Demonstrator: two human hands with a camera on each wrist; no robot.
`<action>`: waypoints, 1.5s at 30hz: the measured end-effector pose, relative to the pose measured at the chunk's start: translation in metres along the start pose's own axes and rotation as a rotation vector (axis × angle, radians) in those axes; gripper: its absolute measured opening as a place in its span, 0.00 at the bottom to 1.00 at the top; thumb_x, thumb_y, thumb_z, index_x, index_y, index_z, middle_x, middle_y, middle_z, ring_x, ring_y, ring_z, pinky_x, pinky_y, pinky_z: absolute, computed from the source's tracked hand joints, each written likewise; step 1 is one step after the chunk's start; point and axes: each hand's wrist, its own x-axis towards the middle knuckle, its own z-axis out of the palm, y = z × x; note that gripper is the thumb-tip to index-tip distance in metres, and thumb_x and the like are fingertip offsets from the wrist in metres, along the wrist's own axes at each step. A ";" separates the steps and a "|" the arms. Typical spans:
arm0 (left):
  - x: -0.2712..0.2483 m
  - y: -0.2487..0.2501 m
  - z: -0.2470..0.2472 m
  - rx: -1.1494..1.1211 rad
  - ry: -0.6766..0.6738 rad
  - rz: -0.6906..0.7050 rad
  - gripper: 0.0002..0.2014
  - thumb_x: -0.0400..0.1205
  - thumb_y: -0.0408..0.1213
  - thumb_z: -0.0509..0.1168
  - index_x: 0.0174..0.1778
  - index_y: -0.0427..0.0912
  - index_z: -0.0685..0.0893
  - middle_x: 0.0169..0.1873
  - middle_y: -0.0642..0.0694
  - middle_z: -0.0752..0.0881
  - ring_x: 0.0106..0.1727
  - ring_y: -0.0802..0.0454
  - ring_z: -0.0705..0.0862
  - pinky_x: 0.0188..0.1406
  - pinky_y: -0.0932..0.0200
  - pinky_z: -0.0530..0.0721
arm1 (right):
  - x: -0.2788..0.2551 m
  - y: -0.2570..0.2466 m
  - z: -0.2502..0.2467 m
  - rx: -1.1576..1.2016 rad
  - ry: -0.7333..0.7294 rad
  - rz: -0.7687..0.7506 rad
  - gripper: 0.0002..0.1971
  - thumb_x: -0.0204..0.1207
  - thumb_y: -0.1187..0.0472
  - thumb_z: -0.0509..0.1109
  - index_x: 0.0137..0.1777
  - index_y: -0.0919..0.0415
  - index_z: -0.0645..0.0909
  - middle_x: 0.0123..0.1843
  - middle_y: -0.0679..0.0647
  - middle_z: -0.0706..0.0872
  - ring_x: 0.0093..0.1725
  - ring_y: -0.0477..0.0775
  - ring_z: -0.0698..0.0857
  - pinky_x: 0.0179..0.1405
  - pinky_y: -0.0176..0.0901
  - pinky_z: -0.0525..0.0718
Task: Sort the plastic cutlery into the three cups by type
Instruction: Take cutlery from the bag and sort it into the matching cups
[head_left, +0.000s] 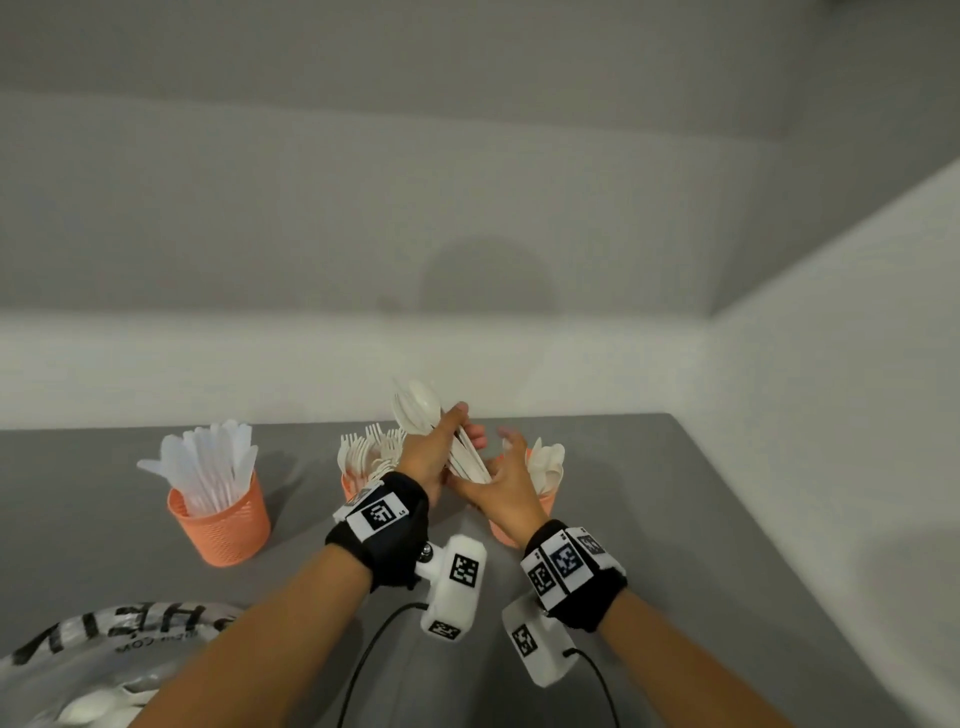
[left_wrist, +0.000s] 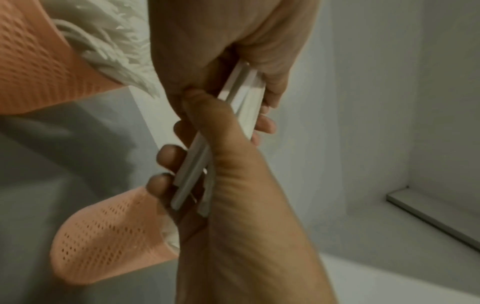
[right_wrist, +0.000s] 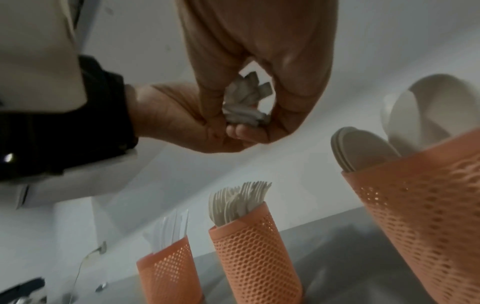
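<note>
Cutlery bundle (head_left: 457, 441): a handful of white plastic pieces held above the grey table (head_left: 675, 519), between the middle cup (head_left: 349, 486) and the right cup (head_left: 506, 530). The long axis of the bundle runs from the spoon and fork heads, up and away from the person, down to the handle ends, which point toward the right cup.

The left hand (head_left: 423, 460) wraps the bundle at mid-handle, fingers and thumb curled round it. The right hand (head_left: 506, 486) sits just beside it at the handle ends; in the head view its fingers look spread, but both wrist views show fingers closing on the handles, so it appears to pinch one or more pieces. The right hand is the nearer to the right cup, which holds spoons (head_left: 548, 462). The middle cup holds forks (head_left: 363, 452); the left cup (head_left: 221, 519), well apart, holds knives (head_left: 208, 462).

Judgement: the next move is to draw one piece out along the handle axis and drop it into the matching cup.

A printed plastic bag (head_left: 93, 654) lies at the near left edge of the table. Plain pale walls close the table in behind and to the right.
</note>
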 end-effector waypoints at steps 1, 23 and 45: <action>-0.001 0.002 0.000 0.019 -0.019 0.033 0.09 0.80 0.40 0.65 0.37 0.39 0.81 0.28 0.46 0.87 0.28 0.56 0.87 0.29 0.61 0.88 | -0.002 -0.005 -0.002 0.007 -0.052 0.059 0.28 0.67 0.62 0.78 0.63 0.56 0.66 0.37 0.55 0.85 0.27 0.46 0.84 0.29 0.38 0.82; -0.003 0.018 -0.017 0.353 -0.023 0.145 0.14 0.77 0.47 0.68 0.49 0.40 0.80 0.42 0.45 0.85 0.39 0.52 0.83 0.35 0.62 0.80 | -0.009 -0.023 -0.012 0.290 -0.234 0.139 0.05 0.81 0.51 0.63 0.50 0.49 0.76 0.25 0.50 0.73 0.14 0.41 0.64 0.12 0.30 0.64; -0.003 0.018 -0.041 0.457 0.194 0.153 0.13 0.76 0.28 0.68 0.54 0.30 0.75 0.26 0.41 0.82 0.23 0.51 0.79 0.28 0.60 0.83 | -0.010 -0.010 0.016 -0.091 -0.102 -0.099 0.08 0.80 0.49 0.63 0.39 0.45 0.76 0.27 0.51 0.74 0.26 0.50 0.73 0.26 0.43 0.73</action>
